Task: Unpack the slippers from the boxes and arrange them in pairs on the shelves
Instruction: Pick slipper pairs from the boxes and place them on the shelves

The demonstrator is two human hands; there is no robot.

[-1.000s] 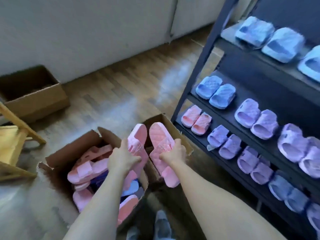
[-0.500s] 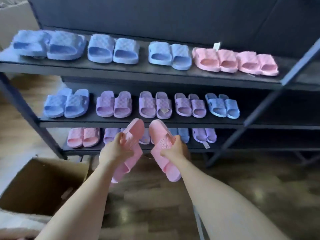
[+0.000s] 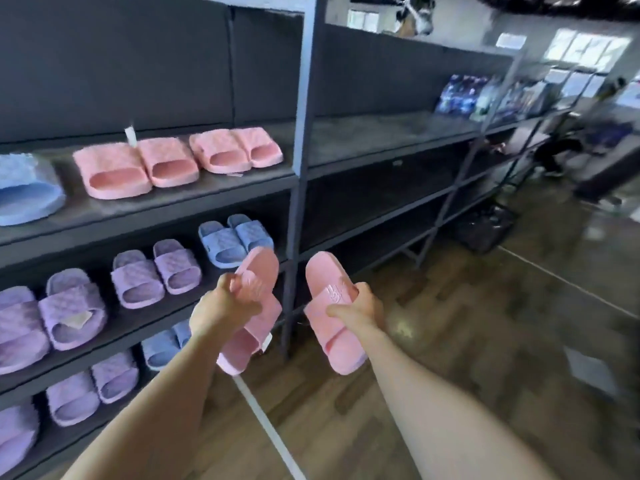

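Observation:
My left hand (image 3: 221, 306) grips one pink slipper (image 3: 254, 306) by its strap, sole side toward me. A second pink slipper (image 3: 330, 327) is held the same way in my right hand (image 3: 360, 308). Both hang in front of the dark shelf rack's upright post (image 3: 299, 168). Two pairs of pink slippers (image 3: 173, 161) sit on the upper shelf (image 3: 214, 190) to the left of the post. Purple pairs (image 3: 152, 271) and a blue pair (image 3: 235, 239) fill the shelf below.
Right of the post, the shelf bay (image 3: 388, 136) holds no slippers. Colourful packages (image 3: 485, 95) stand further along that shelf. A dark basket (image 3: 485, 230) sits on the wooden floor (image 3: 467, 341) by the far rack. A person crouches at the far right (image 3: 557, 154).
My view has swung from the boxes on the floor to the rack and then rightward along it. Both hands keep hold of the pink slippers, now carried toward the rack's right bay.

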